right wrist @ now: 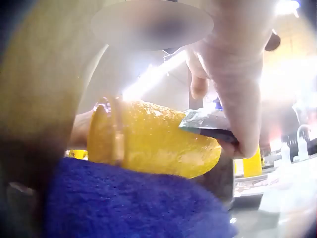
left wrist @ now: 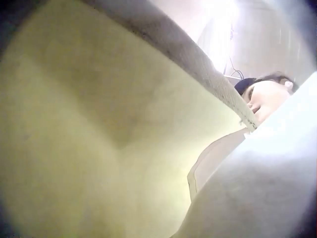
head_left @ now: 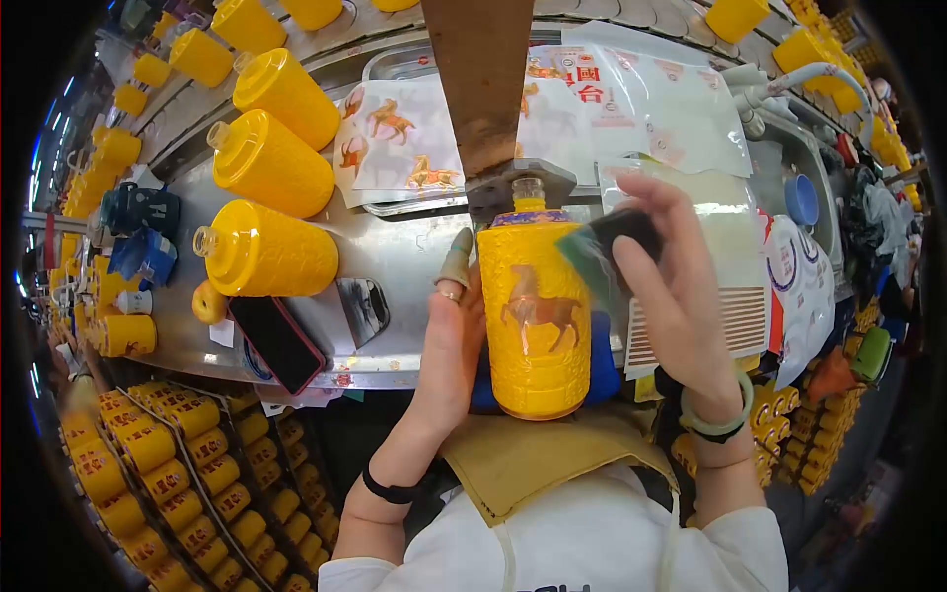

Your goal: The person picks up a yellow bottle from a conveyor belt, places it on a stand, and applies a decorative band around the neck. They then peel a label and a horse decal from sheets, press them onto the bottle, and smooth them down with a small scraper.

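A yellow bottle (head_left: 538, 370) with an embossed surface and a shiny horse decal (head_left: 541, 311) lies in front of me, its clear-capped neck pointing away. My left hand (head_left: 449, 340) rests along the bottle's left side, a finger in a pale cot reaching toward the neck; its other fingers are partly hidden. Between thumb and fingers, my right hand (head_left: 676, 271) pinches a flat dark scraper (head_left: 636, 235) with a greenish see-through edge. That edge overlaps the bottle's upper right side in the head view. A blue towel (right wrist: 133, 203) lies under the bottle. The left wrist view shows mostly cloth.
Several yellow bottles (head_left: 271, 247) lie on the left of the metal table (head_left: 395, 266), near a phone (head_left: 276, 340). Horse decal sheets (head_left: 395, 138) lie behind. A metal post (head_left: 478, 89) rises beyond the bottle's neck. A striped sheet (head_left: 745, 321) is at right.
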Tool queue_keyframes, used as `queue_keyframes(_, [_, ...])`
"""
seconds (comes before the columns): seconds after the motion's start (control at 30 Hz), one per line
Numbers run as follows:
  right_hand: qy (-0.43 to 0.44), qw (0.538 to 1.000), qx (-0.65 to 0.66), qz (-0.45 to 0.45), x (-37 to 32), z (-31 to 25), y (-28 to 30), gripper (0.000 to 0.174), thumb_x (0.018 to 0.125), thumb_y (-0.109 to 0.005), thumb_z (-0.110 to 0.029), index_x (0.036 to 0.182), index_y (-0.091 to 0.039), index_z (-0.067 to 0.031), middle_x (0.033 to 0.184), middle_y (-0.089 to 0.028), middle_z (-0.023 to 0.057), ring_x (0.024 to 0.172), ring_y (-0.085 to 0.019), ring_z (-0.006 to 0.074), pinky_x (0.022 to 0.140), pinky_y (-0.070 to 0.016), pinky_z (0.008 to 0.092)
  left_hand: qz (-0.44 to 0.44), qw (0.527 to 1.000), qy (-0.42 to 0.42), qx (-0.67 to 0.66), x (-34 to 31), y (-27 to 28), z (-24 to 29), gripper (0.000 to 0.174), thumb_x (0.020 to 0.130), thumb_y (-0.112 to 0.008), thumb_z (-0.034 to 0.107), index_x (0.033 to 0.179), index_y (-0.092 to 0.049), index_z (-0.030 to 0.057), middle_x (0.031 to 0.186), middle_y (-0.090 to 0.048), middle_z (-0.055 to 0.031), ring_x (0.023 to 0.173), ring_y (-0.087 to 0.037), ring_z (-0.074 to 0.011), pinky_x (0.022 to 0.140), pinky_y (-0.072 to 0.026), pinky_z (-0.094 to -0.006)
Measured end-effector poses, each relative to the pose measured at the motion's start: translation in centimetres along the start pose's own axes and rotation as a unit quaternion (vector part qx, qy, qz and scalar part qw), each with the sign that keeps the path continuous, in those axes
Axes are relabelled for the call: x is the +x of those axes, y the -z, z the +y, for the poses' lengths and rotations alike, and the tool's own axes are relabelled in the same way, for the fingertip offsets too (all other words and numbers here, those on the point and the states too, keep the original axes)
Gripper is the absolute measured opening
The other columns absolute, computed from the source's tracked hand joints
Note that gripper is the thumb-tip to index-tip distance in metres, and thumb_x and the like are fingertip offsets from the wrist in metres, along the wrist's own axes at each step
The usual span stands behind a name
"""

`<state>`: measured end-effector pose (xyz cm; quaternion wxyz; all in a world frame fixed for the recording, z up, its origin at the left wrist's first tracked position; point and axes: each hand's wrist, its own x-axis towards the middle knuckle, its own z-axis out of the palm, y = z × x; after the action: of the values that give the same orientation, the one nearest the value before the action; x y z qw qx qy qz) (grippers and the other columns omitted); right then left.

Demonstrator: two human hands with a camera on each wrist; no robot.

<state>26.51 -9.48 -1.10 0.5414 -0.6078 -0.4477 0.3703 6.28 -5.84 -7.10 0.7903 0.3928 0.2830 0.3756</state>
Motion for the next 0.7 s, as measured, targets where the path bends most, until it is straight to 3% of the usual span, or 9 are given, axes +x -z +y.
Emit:
queue_keyframes(0.03, [0.046,0.996,-0.073,-0.029,0.5,-0.9,0.2,0.034,0.096,-0.061,0.003,0.13,-0.057,0.0002,0.111,-0.064,0.0101,0.102,-0.06,0.0191,0.092,-0.0496,0.0309,-0.005,0.999,0.033,0.014,-0.1,-0.3,0.6,0.101,0.1,-0.02,0.08,0.165,-0.016,0.0031,0.167,-0.028,-0.0162,0.154,-0.029,-0.0303,0.126,-0.0204,-0.044])
queue_keyframes(0.17, [0.308,0.89,-0.263,-0.211,1.7,-3.6,-0.9,0.035,0.083,-0.072,0.003,0.117,-0.068,-0.0016,0.101,-0.071,0.0135,0.082,-0.064,0.0291,0.077,-0.0529,0.0369,0.007,1.0,-0.005,0.011,-0.3,-0.2,0.4,0.1,0.1,-0.016,0.079,0.164,-0.019,0.0021,0.167,-0.03,-0.0166,0.154,-0.03,-0.0303,0.126,-0.0207,-0.0439])
queue_keyframes(0.27, [0.314,0.875,-0.342,-0.135,2.8,-3.4,-1.7,0.035,0.08,-0.073,0.002,0.115,-0.07,-0.0026,0.097,-0.071,0.0106,0.082,-0.063,0.0297,0.073,-0.0514,0.0402,-0.004,0.999,0.005,0.033,-0.6,0.0,0.5,0.099,0.101,-0.016,0.078,0.164,-0.019,0.0016,0.167,-0.03,-0.0178,0.154,-0.03,-0.0307,0.126,-0.0207,-0.0439])
queue_keyframes(0.4, [0.477,0.795,-0.375,-0.003,4.4,-2.9,0.5,0.025,0.078,-0.07,0.0,0.102,-0.076,-0.0064,0.102,-0.076,0.0068,0.087,-0.064,0.0275,0.077,-0.0524,0.0376,0.043,0.991,0.009,0.123,-1.4,-0.5,0.4,0.095,0.103,-0.019,0.075,0.164,-0.019,0.0019,0.167,-0.03,-0.0194,0.155,-0.029,-0.0311,0.126,-0.0218,-0.0442])
queue_keyframes(0.43, [0.522,0.768,-0.372,0.01,3.6,-1.7,0.7,0.031,0.073,-0.072,-0.017,0.103,-0.075,-0.0109,0.104,-0.073,0.0009,0.087,-0.064,0.0205,0.079,-0.0514,0.0356,0.051,0.992,-0.001,0.118,-1.5,-0.4,0.1,0.095,0.103,-0.02,0.075,0.163,-0.021,0.0019,0.167,-0.032,-0.0193,0.154,-0.031,-0.0312,0.126,-0.0226,-0.0442])
queue_keyframes(0.53, [0.519,0.794,-0.298,-0.103,-1.8,0.6,-0.4,0.019,0.08,-0.072,-0.013,0.099,-0.073,-0.0154,0.107,-0.07,-0.0021,0.09,-0.064,0.0146,0.076,-0.0537,0.0307,0.049,0.993,-0.002,0.106,-1.8,-0.3,0.3,0.091,0.105,-0.025,0.07,0.16,-0.025,-0.0023,0.161,-0.038,-0.0202,0.15,-0.038,-0.03,0.124,-0.0274,-0.0427])
queue_keyframes(0.6, [0.567,0.764,-0.268,-0.149,-5.1,1.4,-0.9,0.022,0.08,-0.069,-0.014,0.099,-0.076,-0.022,0.11,-0.074,-0.0034,0.095,-0.061,0.0102,0.074,-0.0506,0.0279,0.04,0.994,0.009,0.099,-1.5,0.0,0.4,0.087,0.108,-0.029,0.066,0.156,-0.028,-0.0064,0.157,-0.042,-0.0211,0.147,-0.043,-0.0288,0.122,-0.0315,-0.0413])
queue_keyframes(0.67, [0.481,0.836,-0.224,-0.14,-6.1,-0.5,-0.2,0.022,0.081,-0.069,-0.006,0.097,-0.076,-0.0191,0.104,-0.074,-0.0015,0.096,-0.062,0.0119,0.076,-0.0516,0.0269,0.058,0.997,0.021,0.053,-1.0,0.6,-0.3,0.085,0.107,-0.029,0.067,0.152,-0.035,-0.005,0.151,-0.049,-0.0186,0.141,-0.048,-0.0263,0.118,-0.0361,-0.0403])
queue_keyframes(0.7, [0.401,0.881,-0.229,-0.105,-5.8,-0.7,0.4,0.018,0.083,-0.07,-0.005,0.099,-0.074,-0.0129,0.102,-0.072,0.0016,0.089,-0.064,0.0131,0.075,-0.0523,0.0257,0.068,0.997,0.033,0.003,-1.0,0.9,-0.5,0.074,0.11,-0.039,0.057,0.151,-0.037,-0.0046,0.146,-0.053,-0.0166,0.135,-0.053,-0.0234,0.113,-0.0407,-0.0369])
